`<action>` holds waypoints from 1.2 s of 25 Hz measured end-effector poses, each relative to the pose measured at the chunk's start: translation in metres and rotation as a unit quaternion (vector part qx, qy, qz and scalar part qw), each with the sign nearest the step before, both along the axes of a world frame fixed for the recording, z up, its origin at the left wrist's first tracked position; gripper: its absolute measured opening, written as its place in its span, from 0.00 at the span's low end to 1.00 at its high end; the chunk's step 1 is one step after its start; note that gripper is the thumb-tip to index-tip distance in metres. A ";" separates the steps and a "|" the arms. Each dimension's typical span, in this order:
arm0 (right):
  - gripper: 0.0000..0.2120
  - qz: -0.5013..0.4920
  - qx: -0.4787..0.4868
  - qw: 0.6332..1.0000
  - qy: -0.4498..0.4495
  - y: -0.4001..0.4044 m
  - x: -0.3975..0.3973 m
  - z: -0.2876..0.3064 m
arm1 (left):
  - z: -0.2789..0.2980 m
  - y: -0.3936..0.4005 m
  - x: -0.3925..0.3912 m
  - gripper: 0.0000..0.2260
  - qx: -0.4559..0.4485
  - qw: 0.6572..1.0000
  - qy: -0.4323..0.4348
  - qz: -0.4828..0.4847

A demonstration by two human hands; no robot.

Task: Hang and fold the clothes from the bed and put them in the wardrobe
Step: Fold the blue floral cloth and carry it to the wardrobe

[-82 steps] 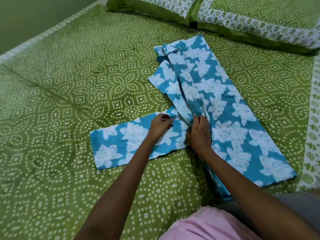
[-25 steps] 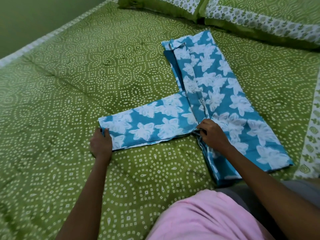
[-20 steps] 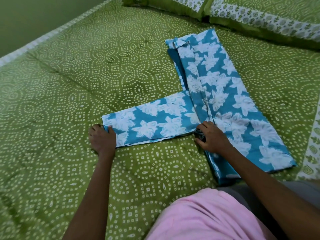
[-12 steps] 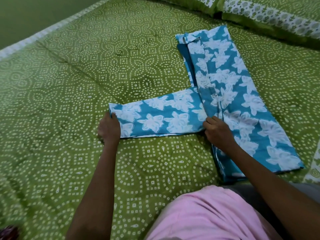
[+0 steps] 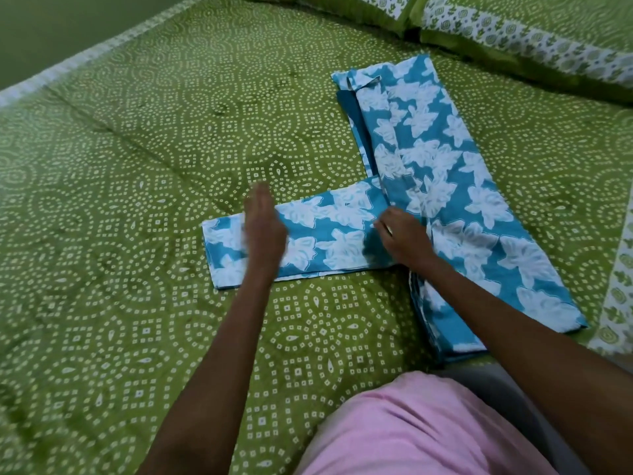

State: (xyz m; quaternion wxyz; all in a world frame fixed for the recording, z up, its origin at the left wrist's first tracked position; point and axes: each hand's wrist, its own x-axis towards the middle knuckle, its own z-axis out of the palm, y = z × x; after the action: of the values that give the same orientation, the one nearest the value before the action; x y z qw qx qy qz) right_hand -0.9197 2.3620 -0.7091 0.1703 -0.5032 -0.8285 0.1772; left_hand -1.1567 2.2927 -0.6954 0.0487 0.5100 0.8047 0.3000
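Lying flat on the green dotted bed (image 5: 144,173), the blue flowery cloth garment (image 5: 445,186) has its sleeve (image 5: 329,234) under the left hand (image 5: 263,231), fingers straight, and the right hand (image 5: 404,238), fingers curled onto it.

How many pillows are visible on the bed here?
2. One green patterned pillow lies at the top centre; the second green patterned pillow lies beside it at the top right. Both are cropped, so more may be hidden.

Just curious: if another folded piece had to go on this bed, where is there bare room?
Bare green bedspread lies left of the blue floral garment, and below its sleeve. It is crowded by the pillows and where both hands work.
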 end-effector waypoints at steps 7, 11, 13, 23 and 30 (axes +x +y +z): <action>0.28 -0.070 -0.072 0.986 -0.131 -0.013 -0.023 -0.046 | -0.056 0.037 0.055 0.27 -0.204 0.952 0.129 -0.191; 0.31 -0.103 -0.098 0.981 -0.131 -0.018 -0.029 -0.041 | -0.056 0.005 -0.011 0.31 -0.209 0.964 0.134 -0.093; 0.33 -0.075 -0.098 0.981 -0.153 -0.023 -0.021 -0.040 | -0.054 -0.010 -0.038 0.32 -0.210 0.968 0.129 -0.037; 0.09 -0.234 0.071 0.932 0.268 -0.059 0.059 0.008 | -0.018 0.023 0.122 0.21 -0.047 0.972 -0.140 -0.183; 0.14 -0.076 -0.232 0.970 0.022 -0.080 0.079 -0.011 | -0.013 0.050 0.197 0.44 -0.175 0.946 -0.197 -0.187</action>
State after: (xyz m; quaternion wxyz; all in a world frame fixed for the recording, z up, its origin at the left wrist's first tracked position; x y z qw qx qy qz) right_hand -0.8404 2.2821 -0.7198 0.0798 -0.5864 -0.7203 0.3618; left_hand -0.9597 2.3424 -0.7083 0.3499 0.5655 0.7092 0.2342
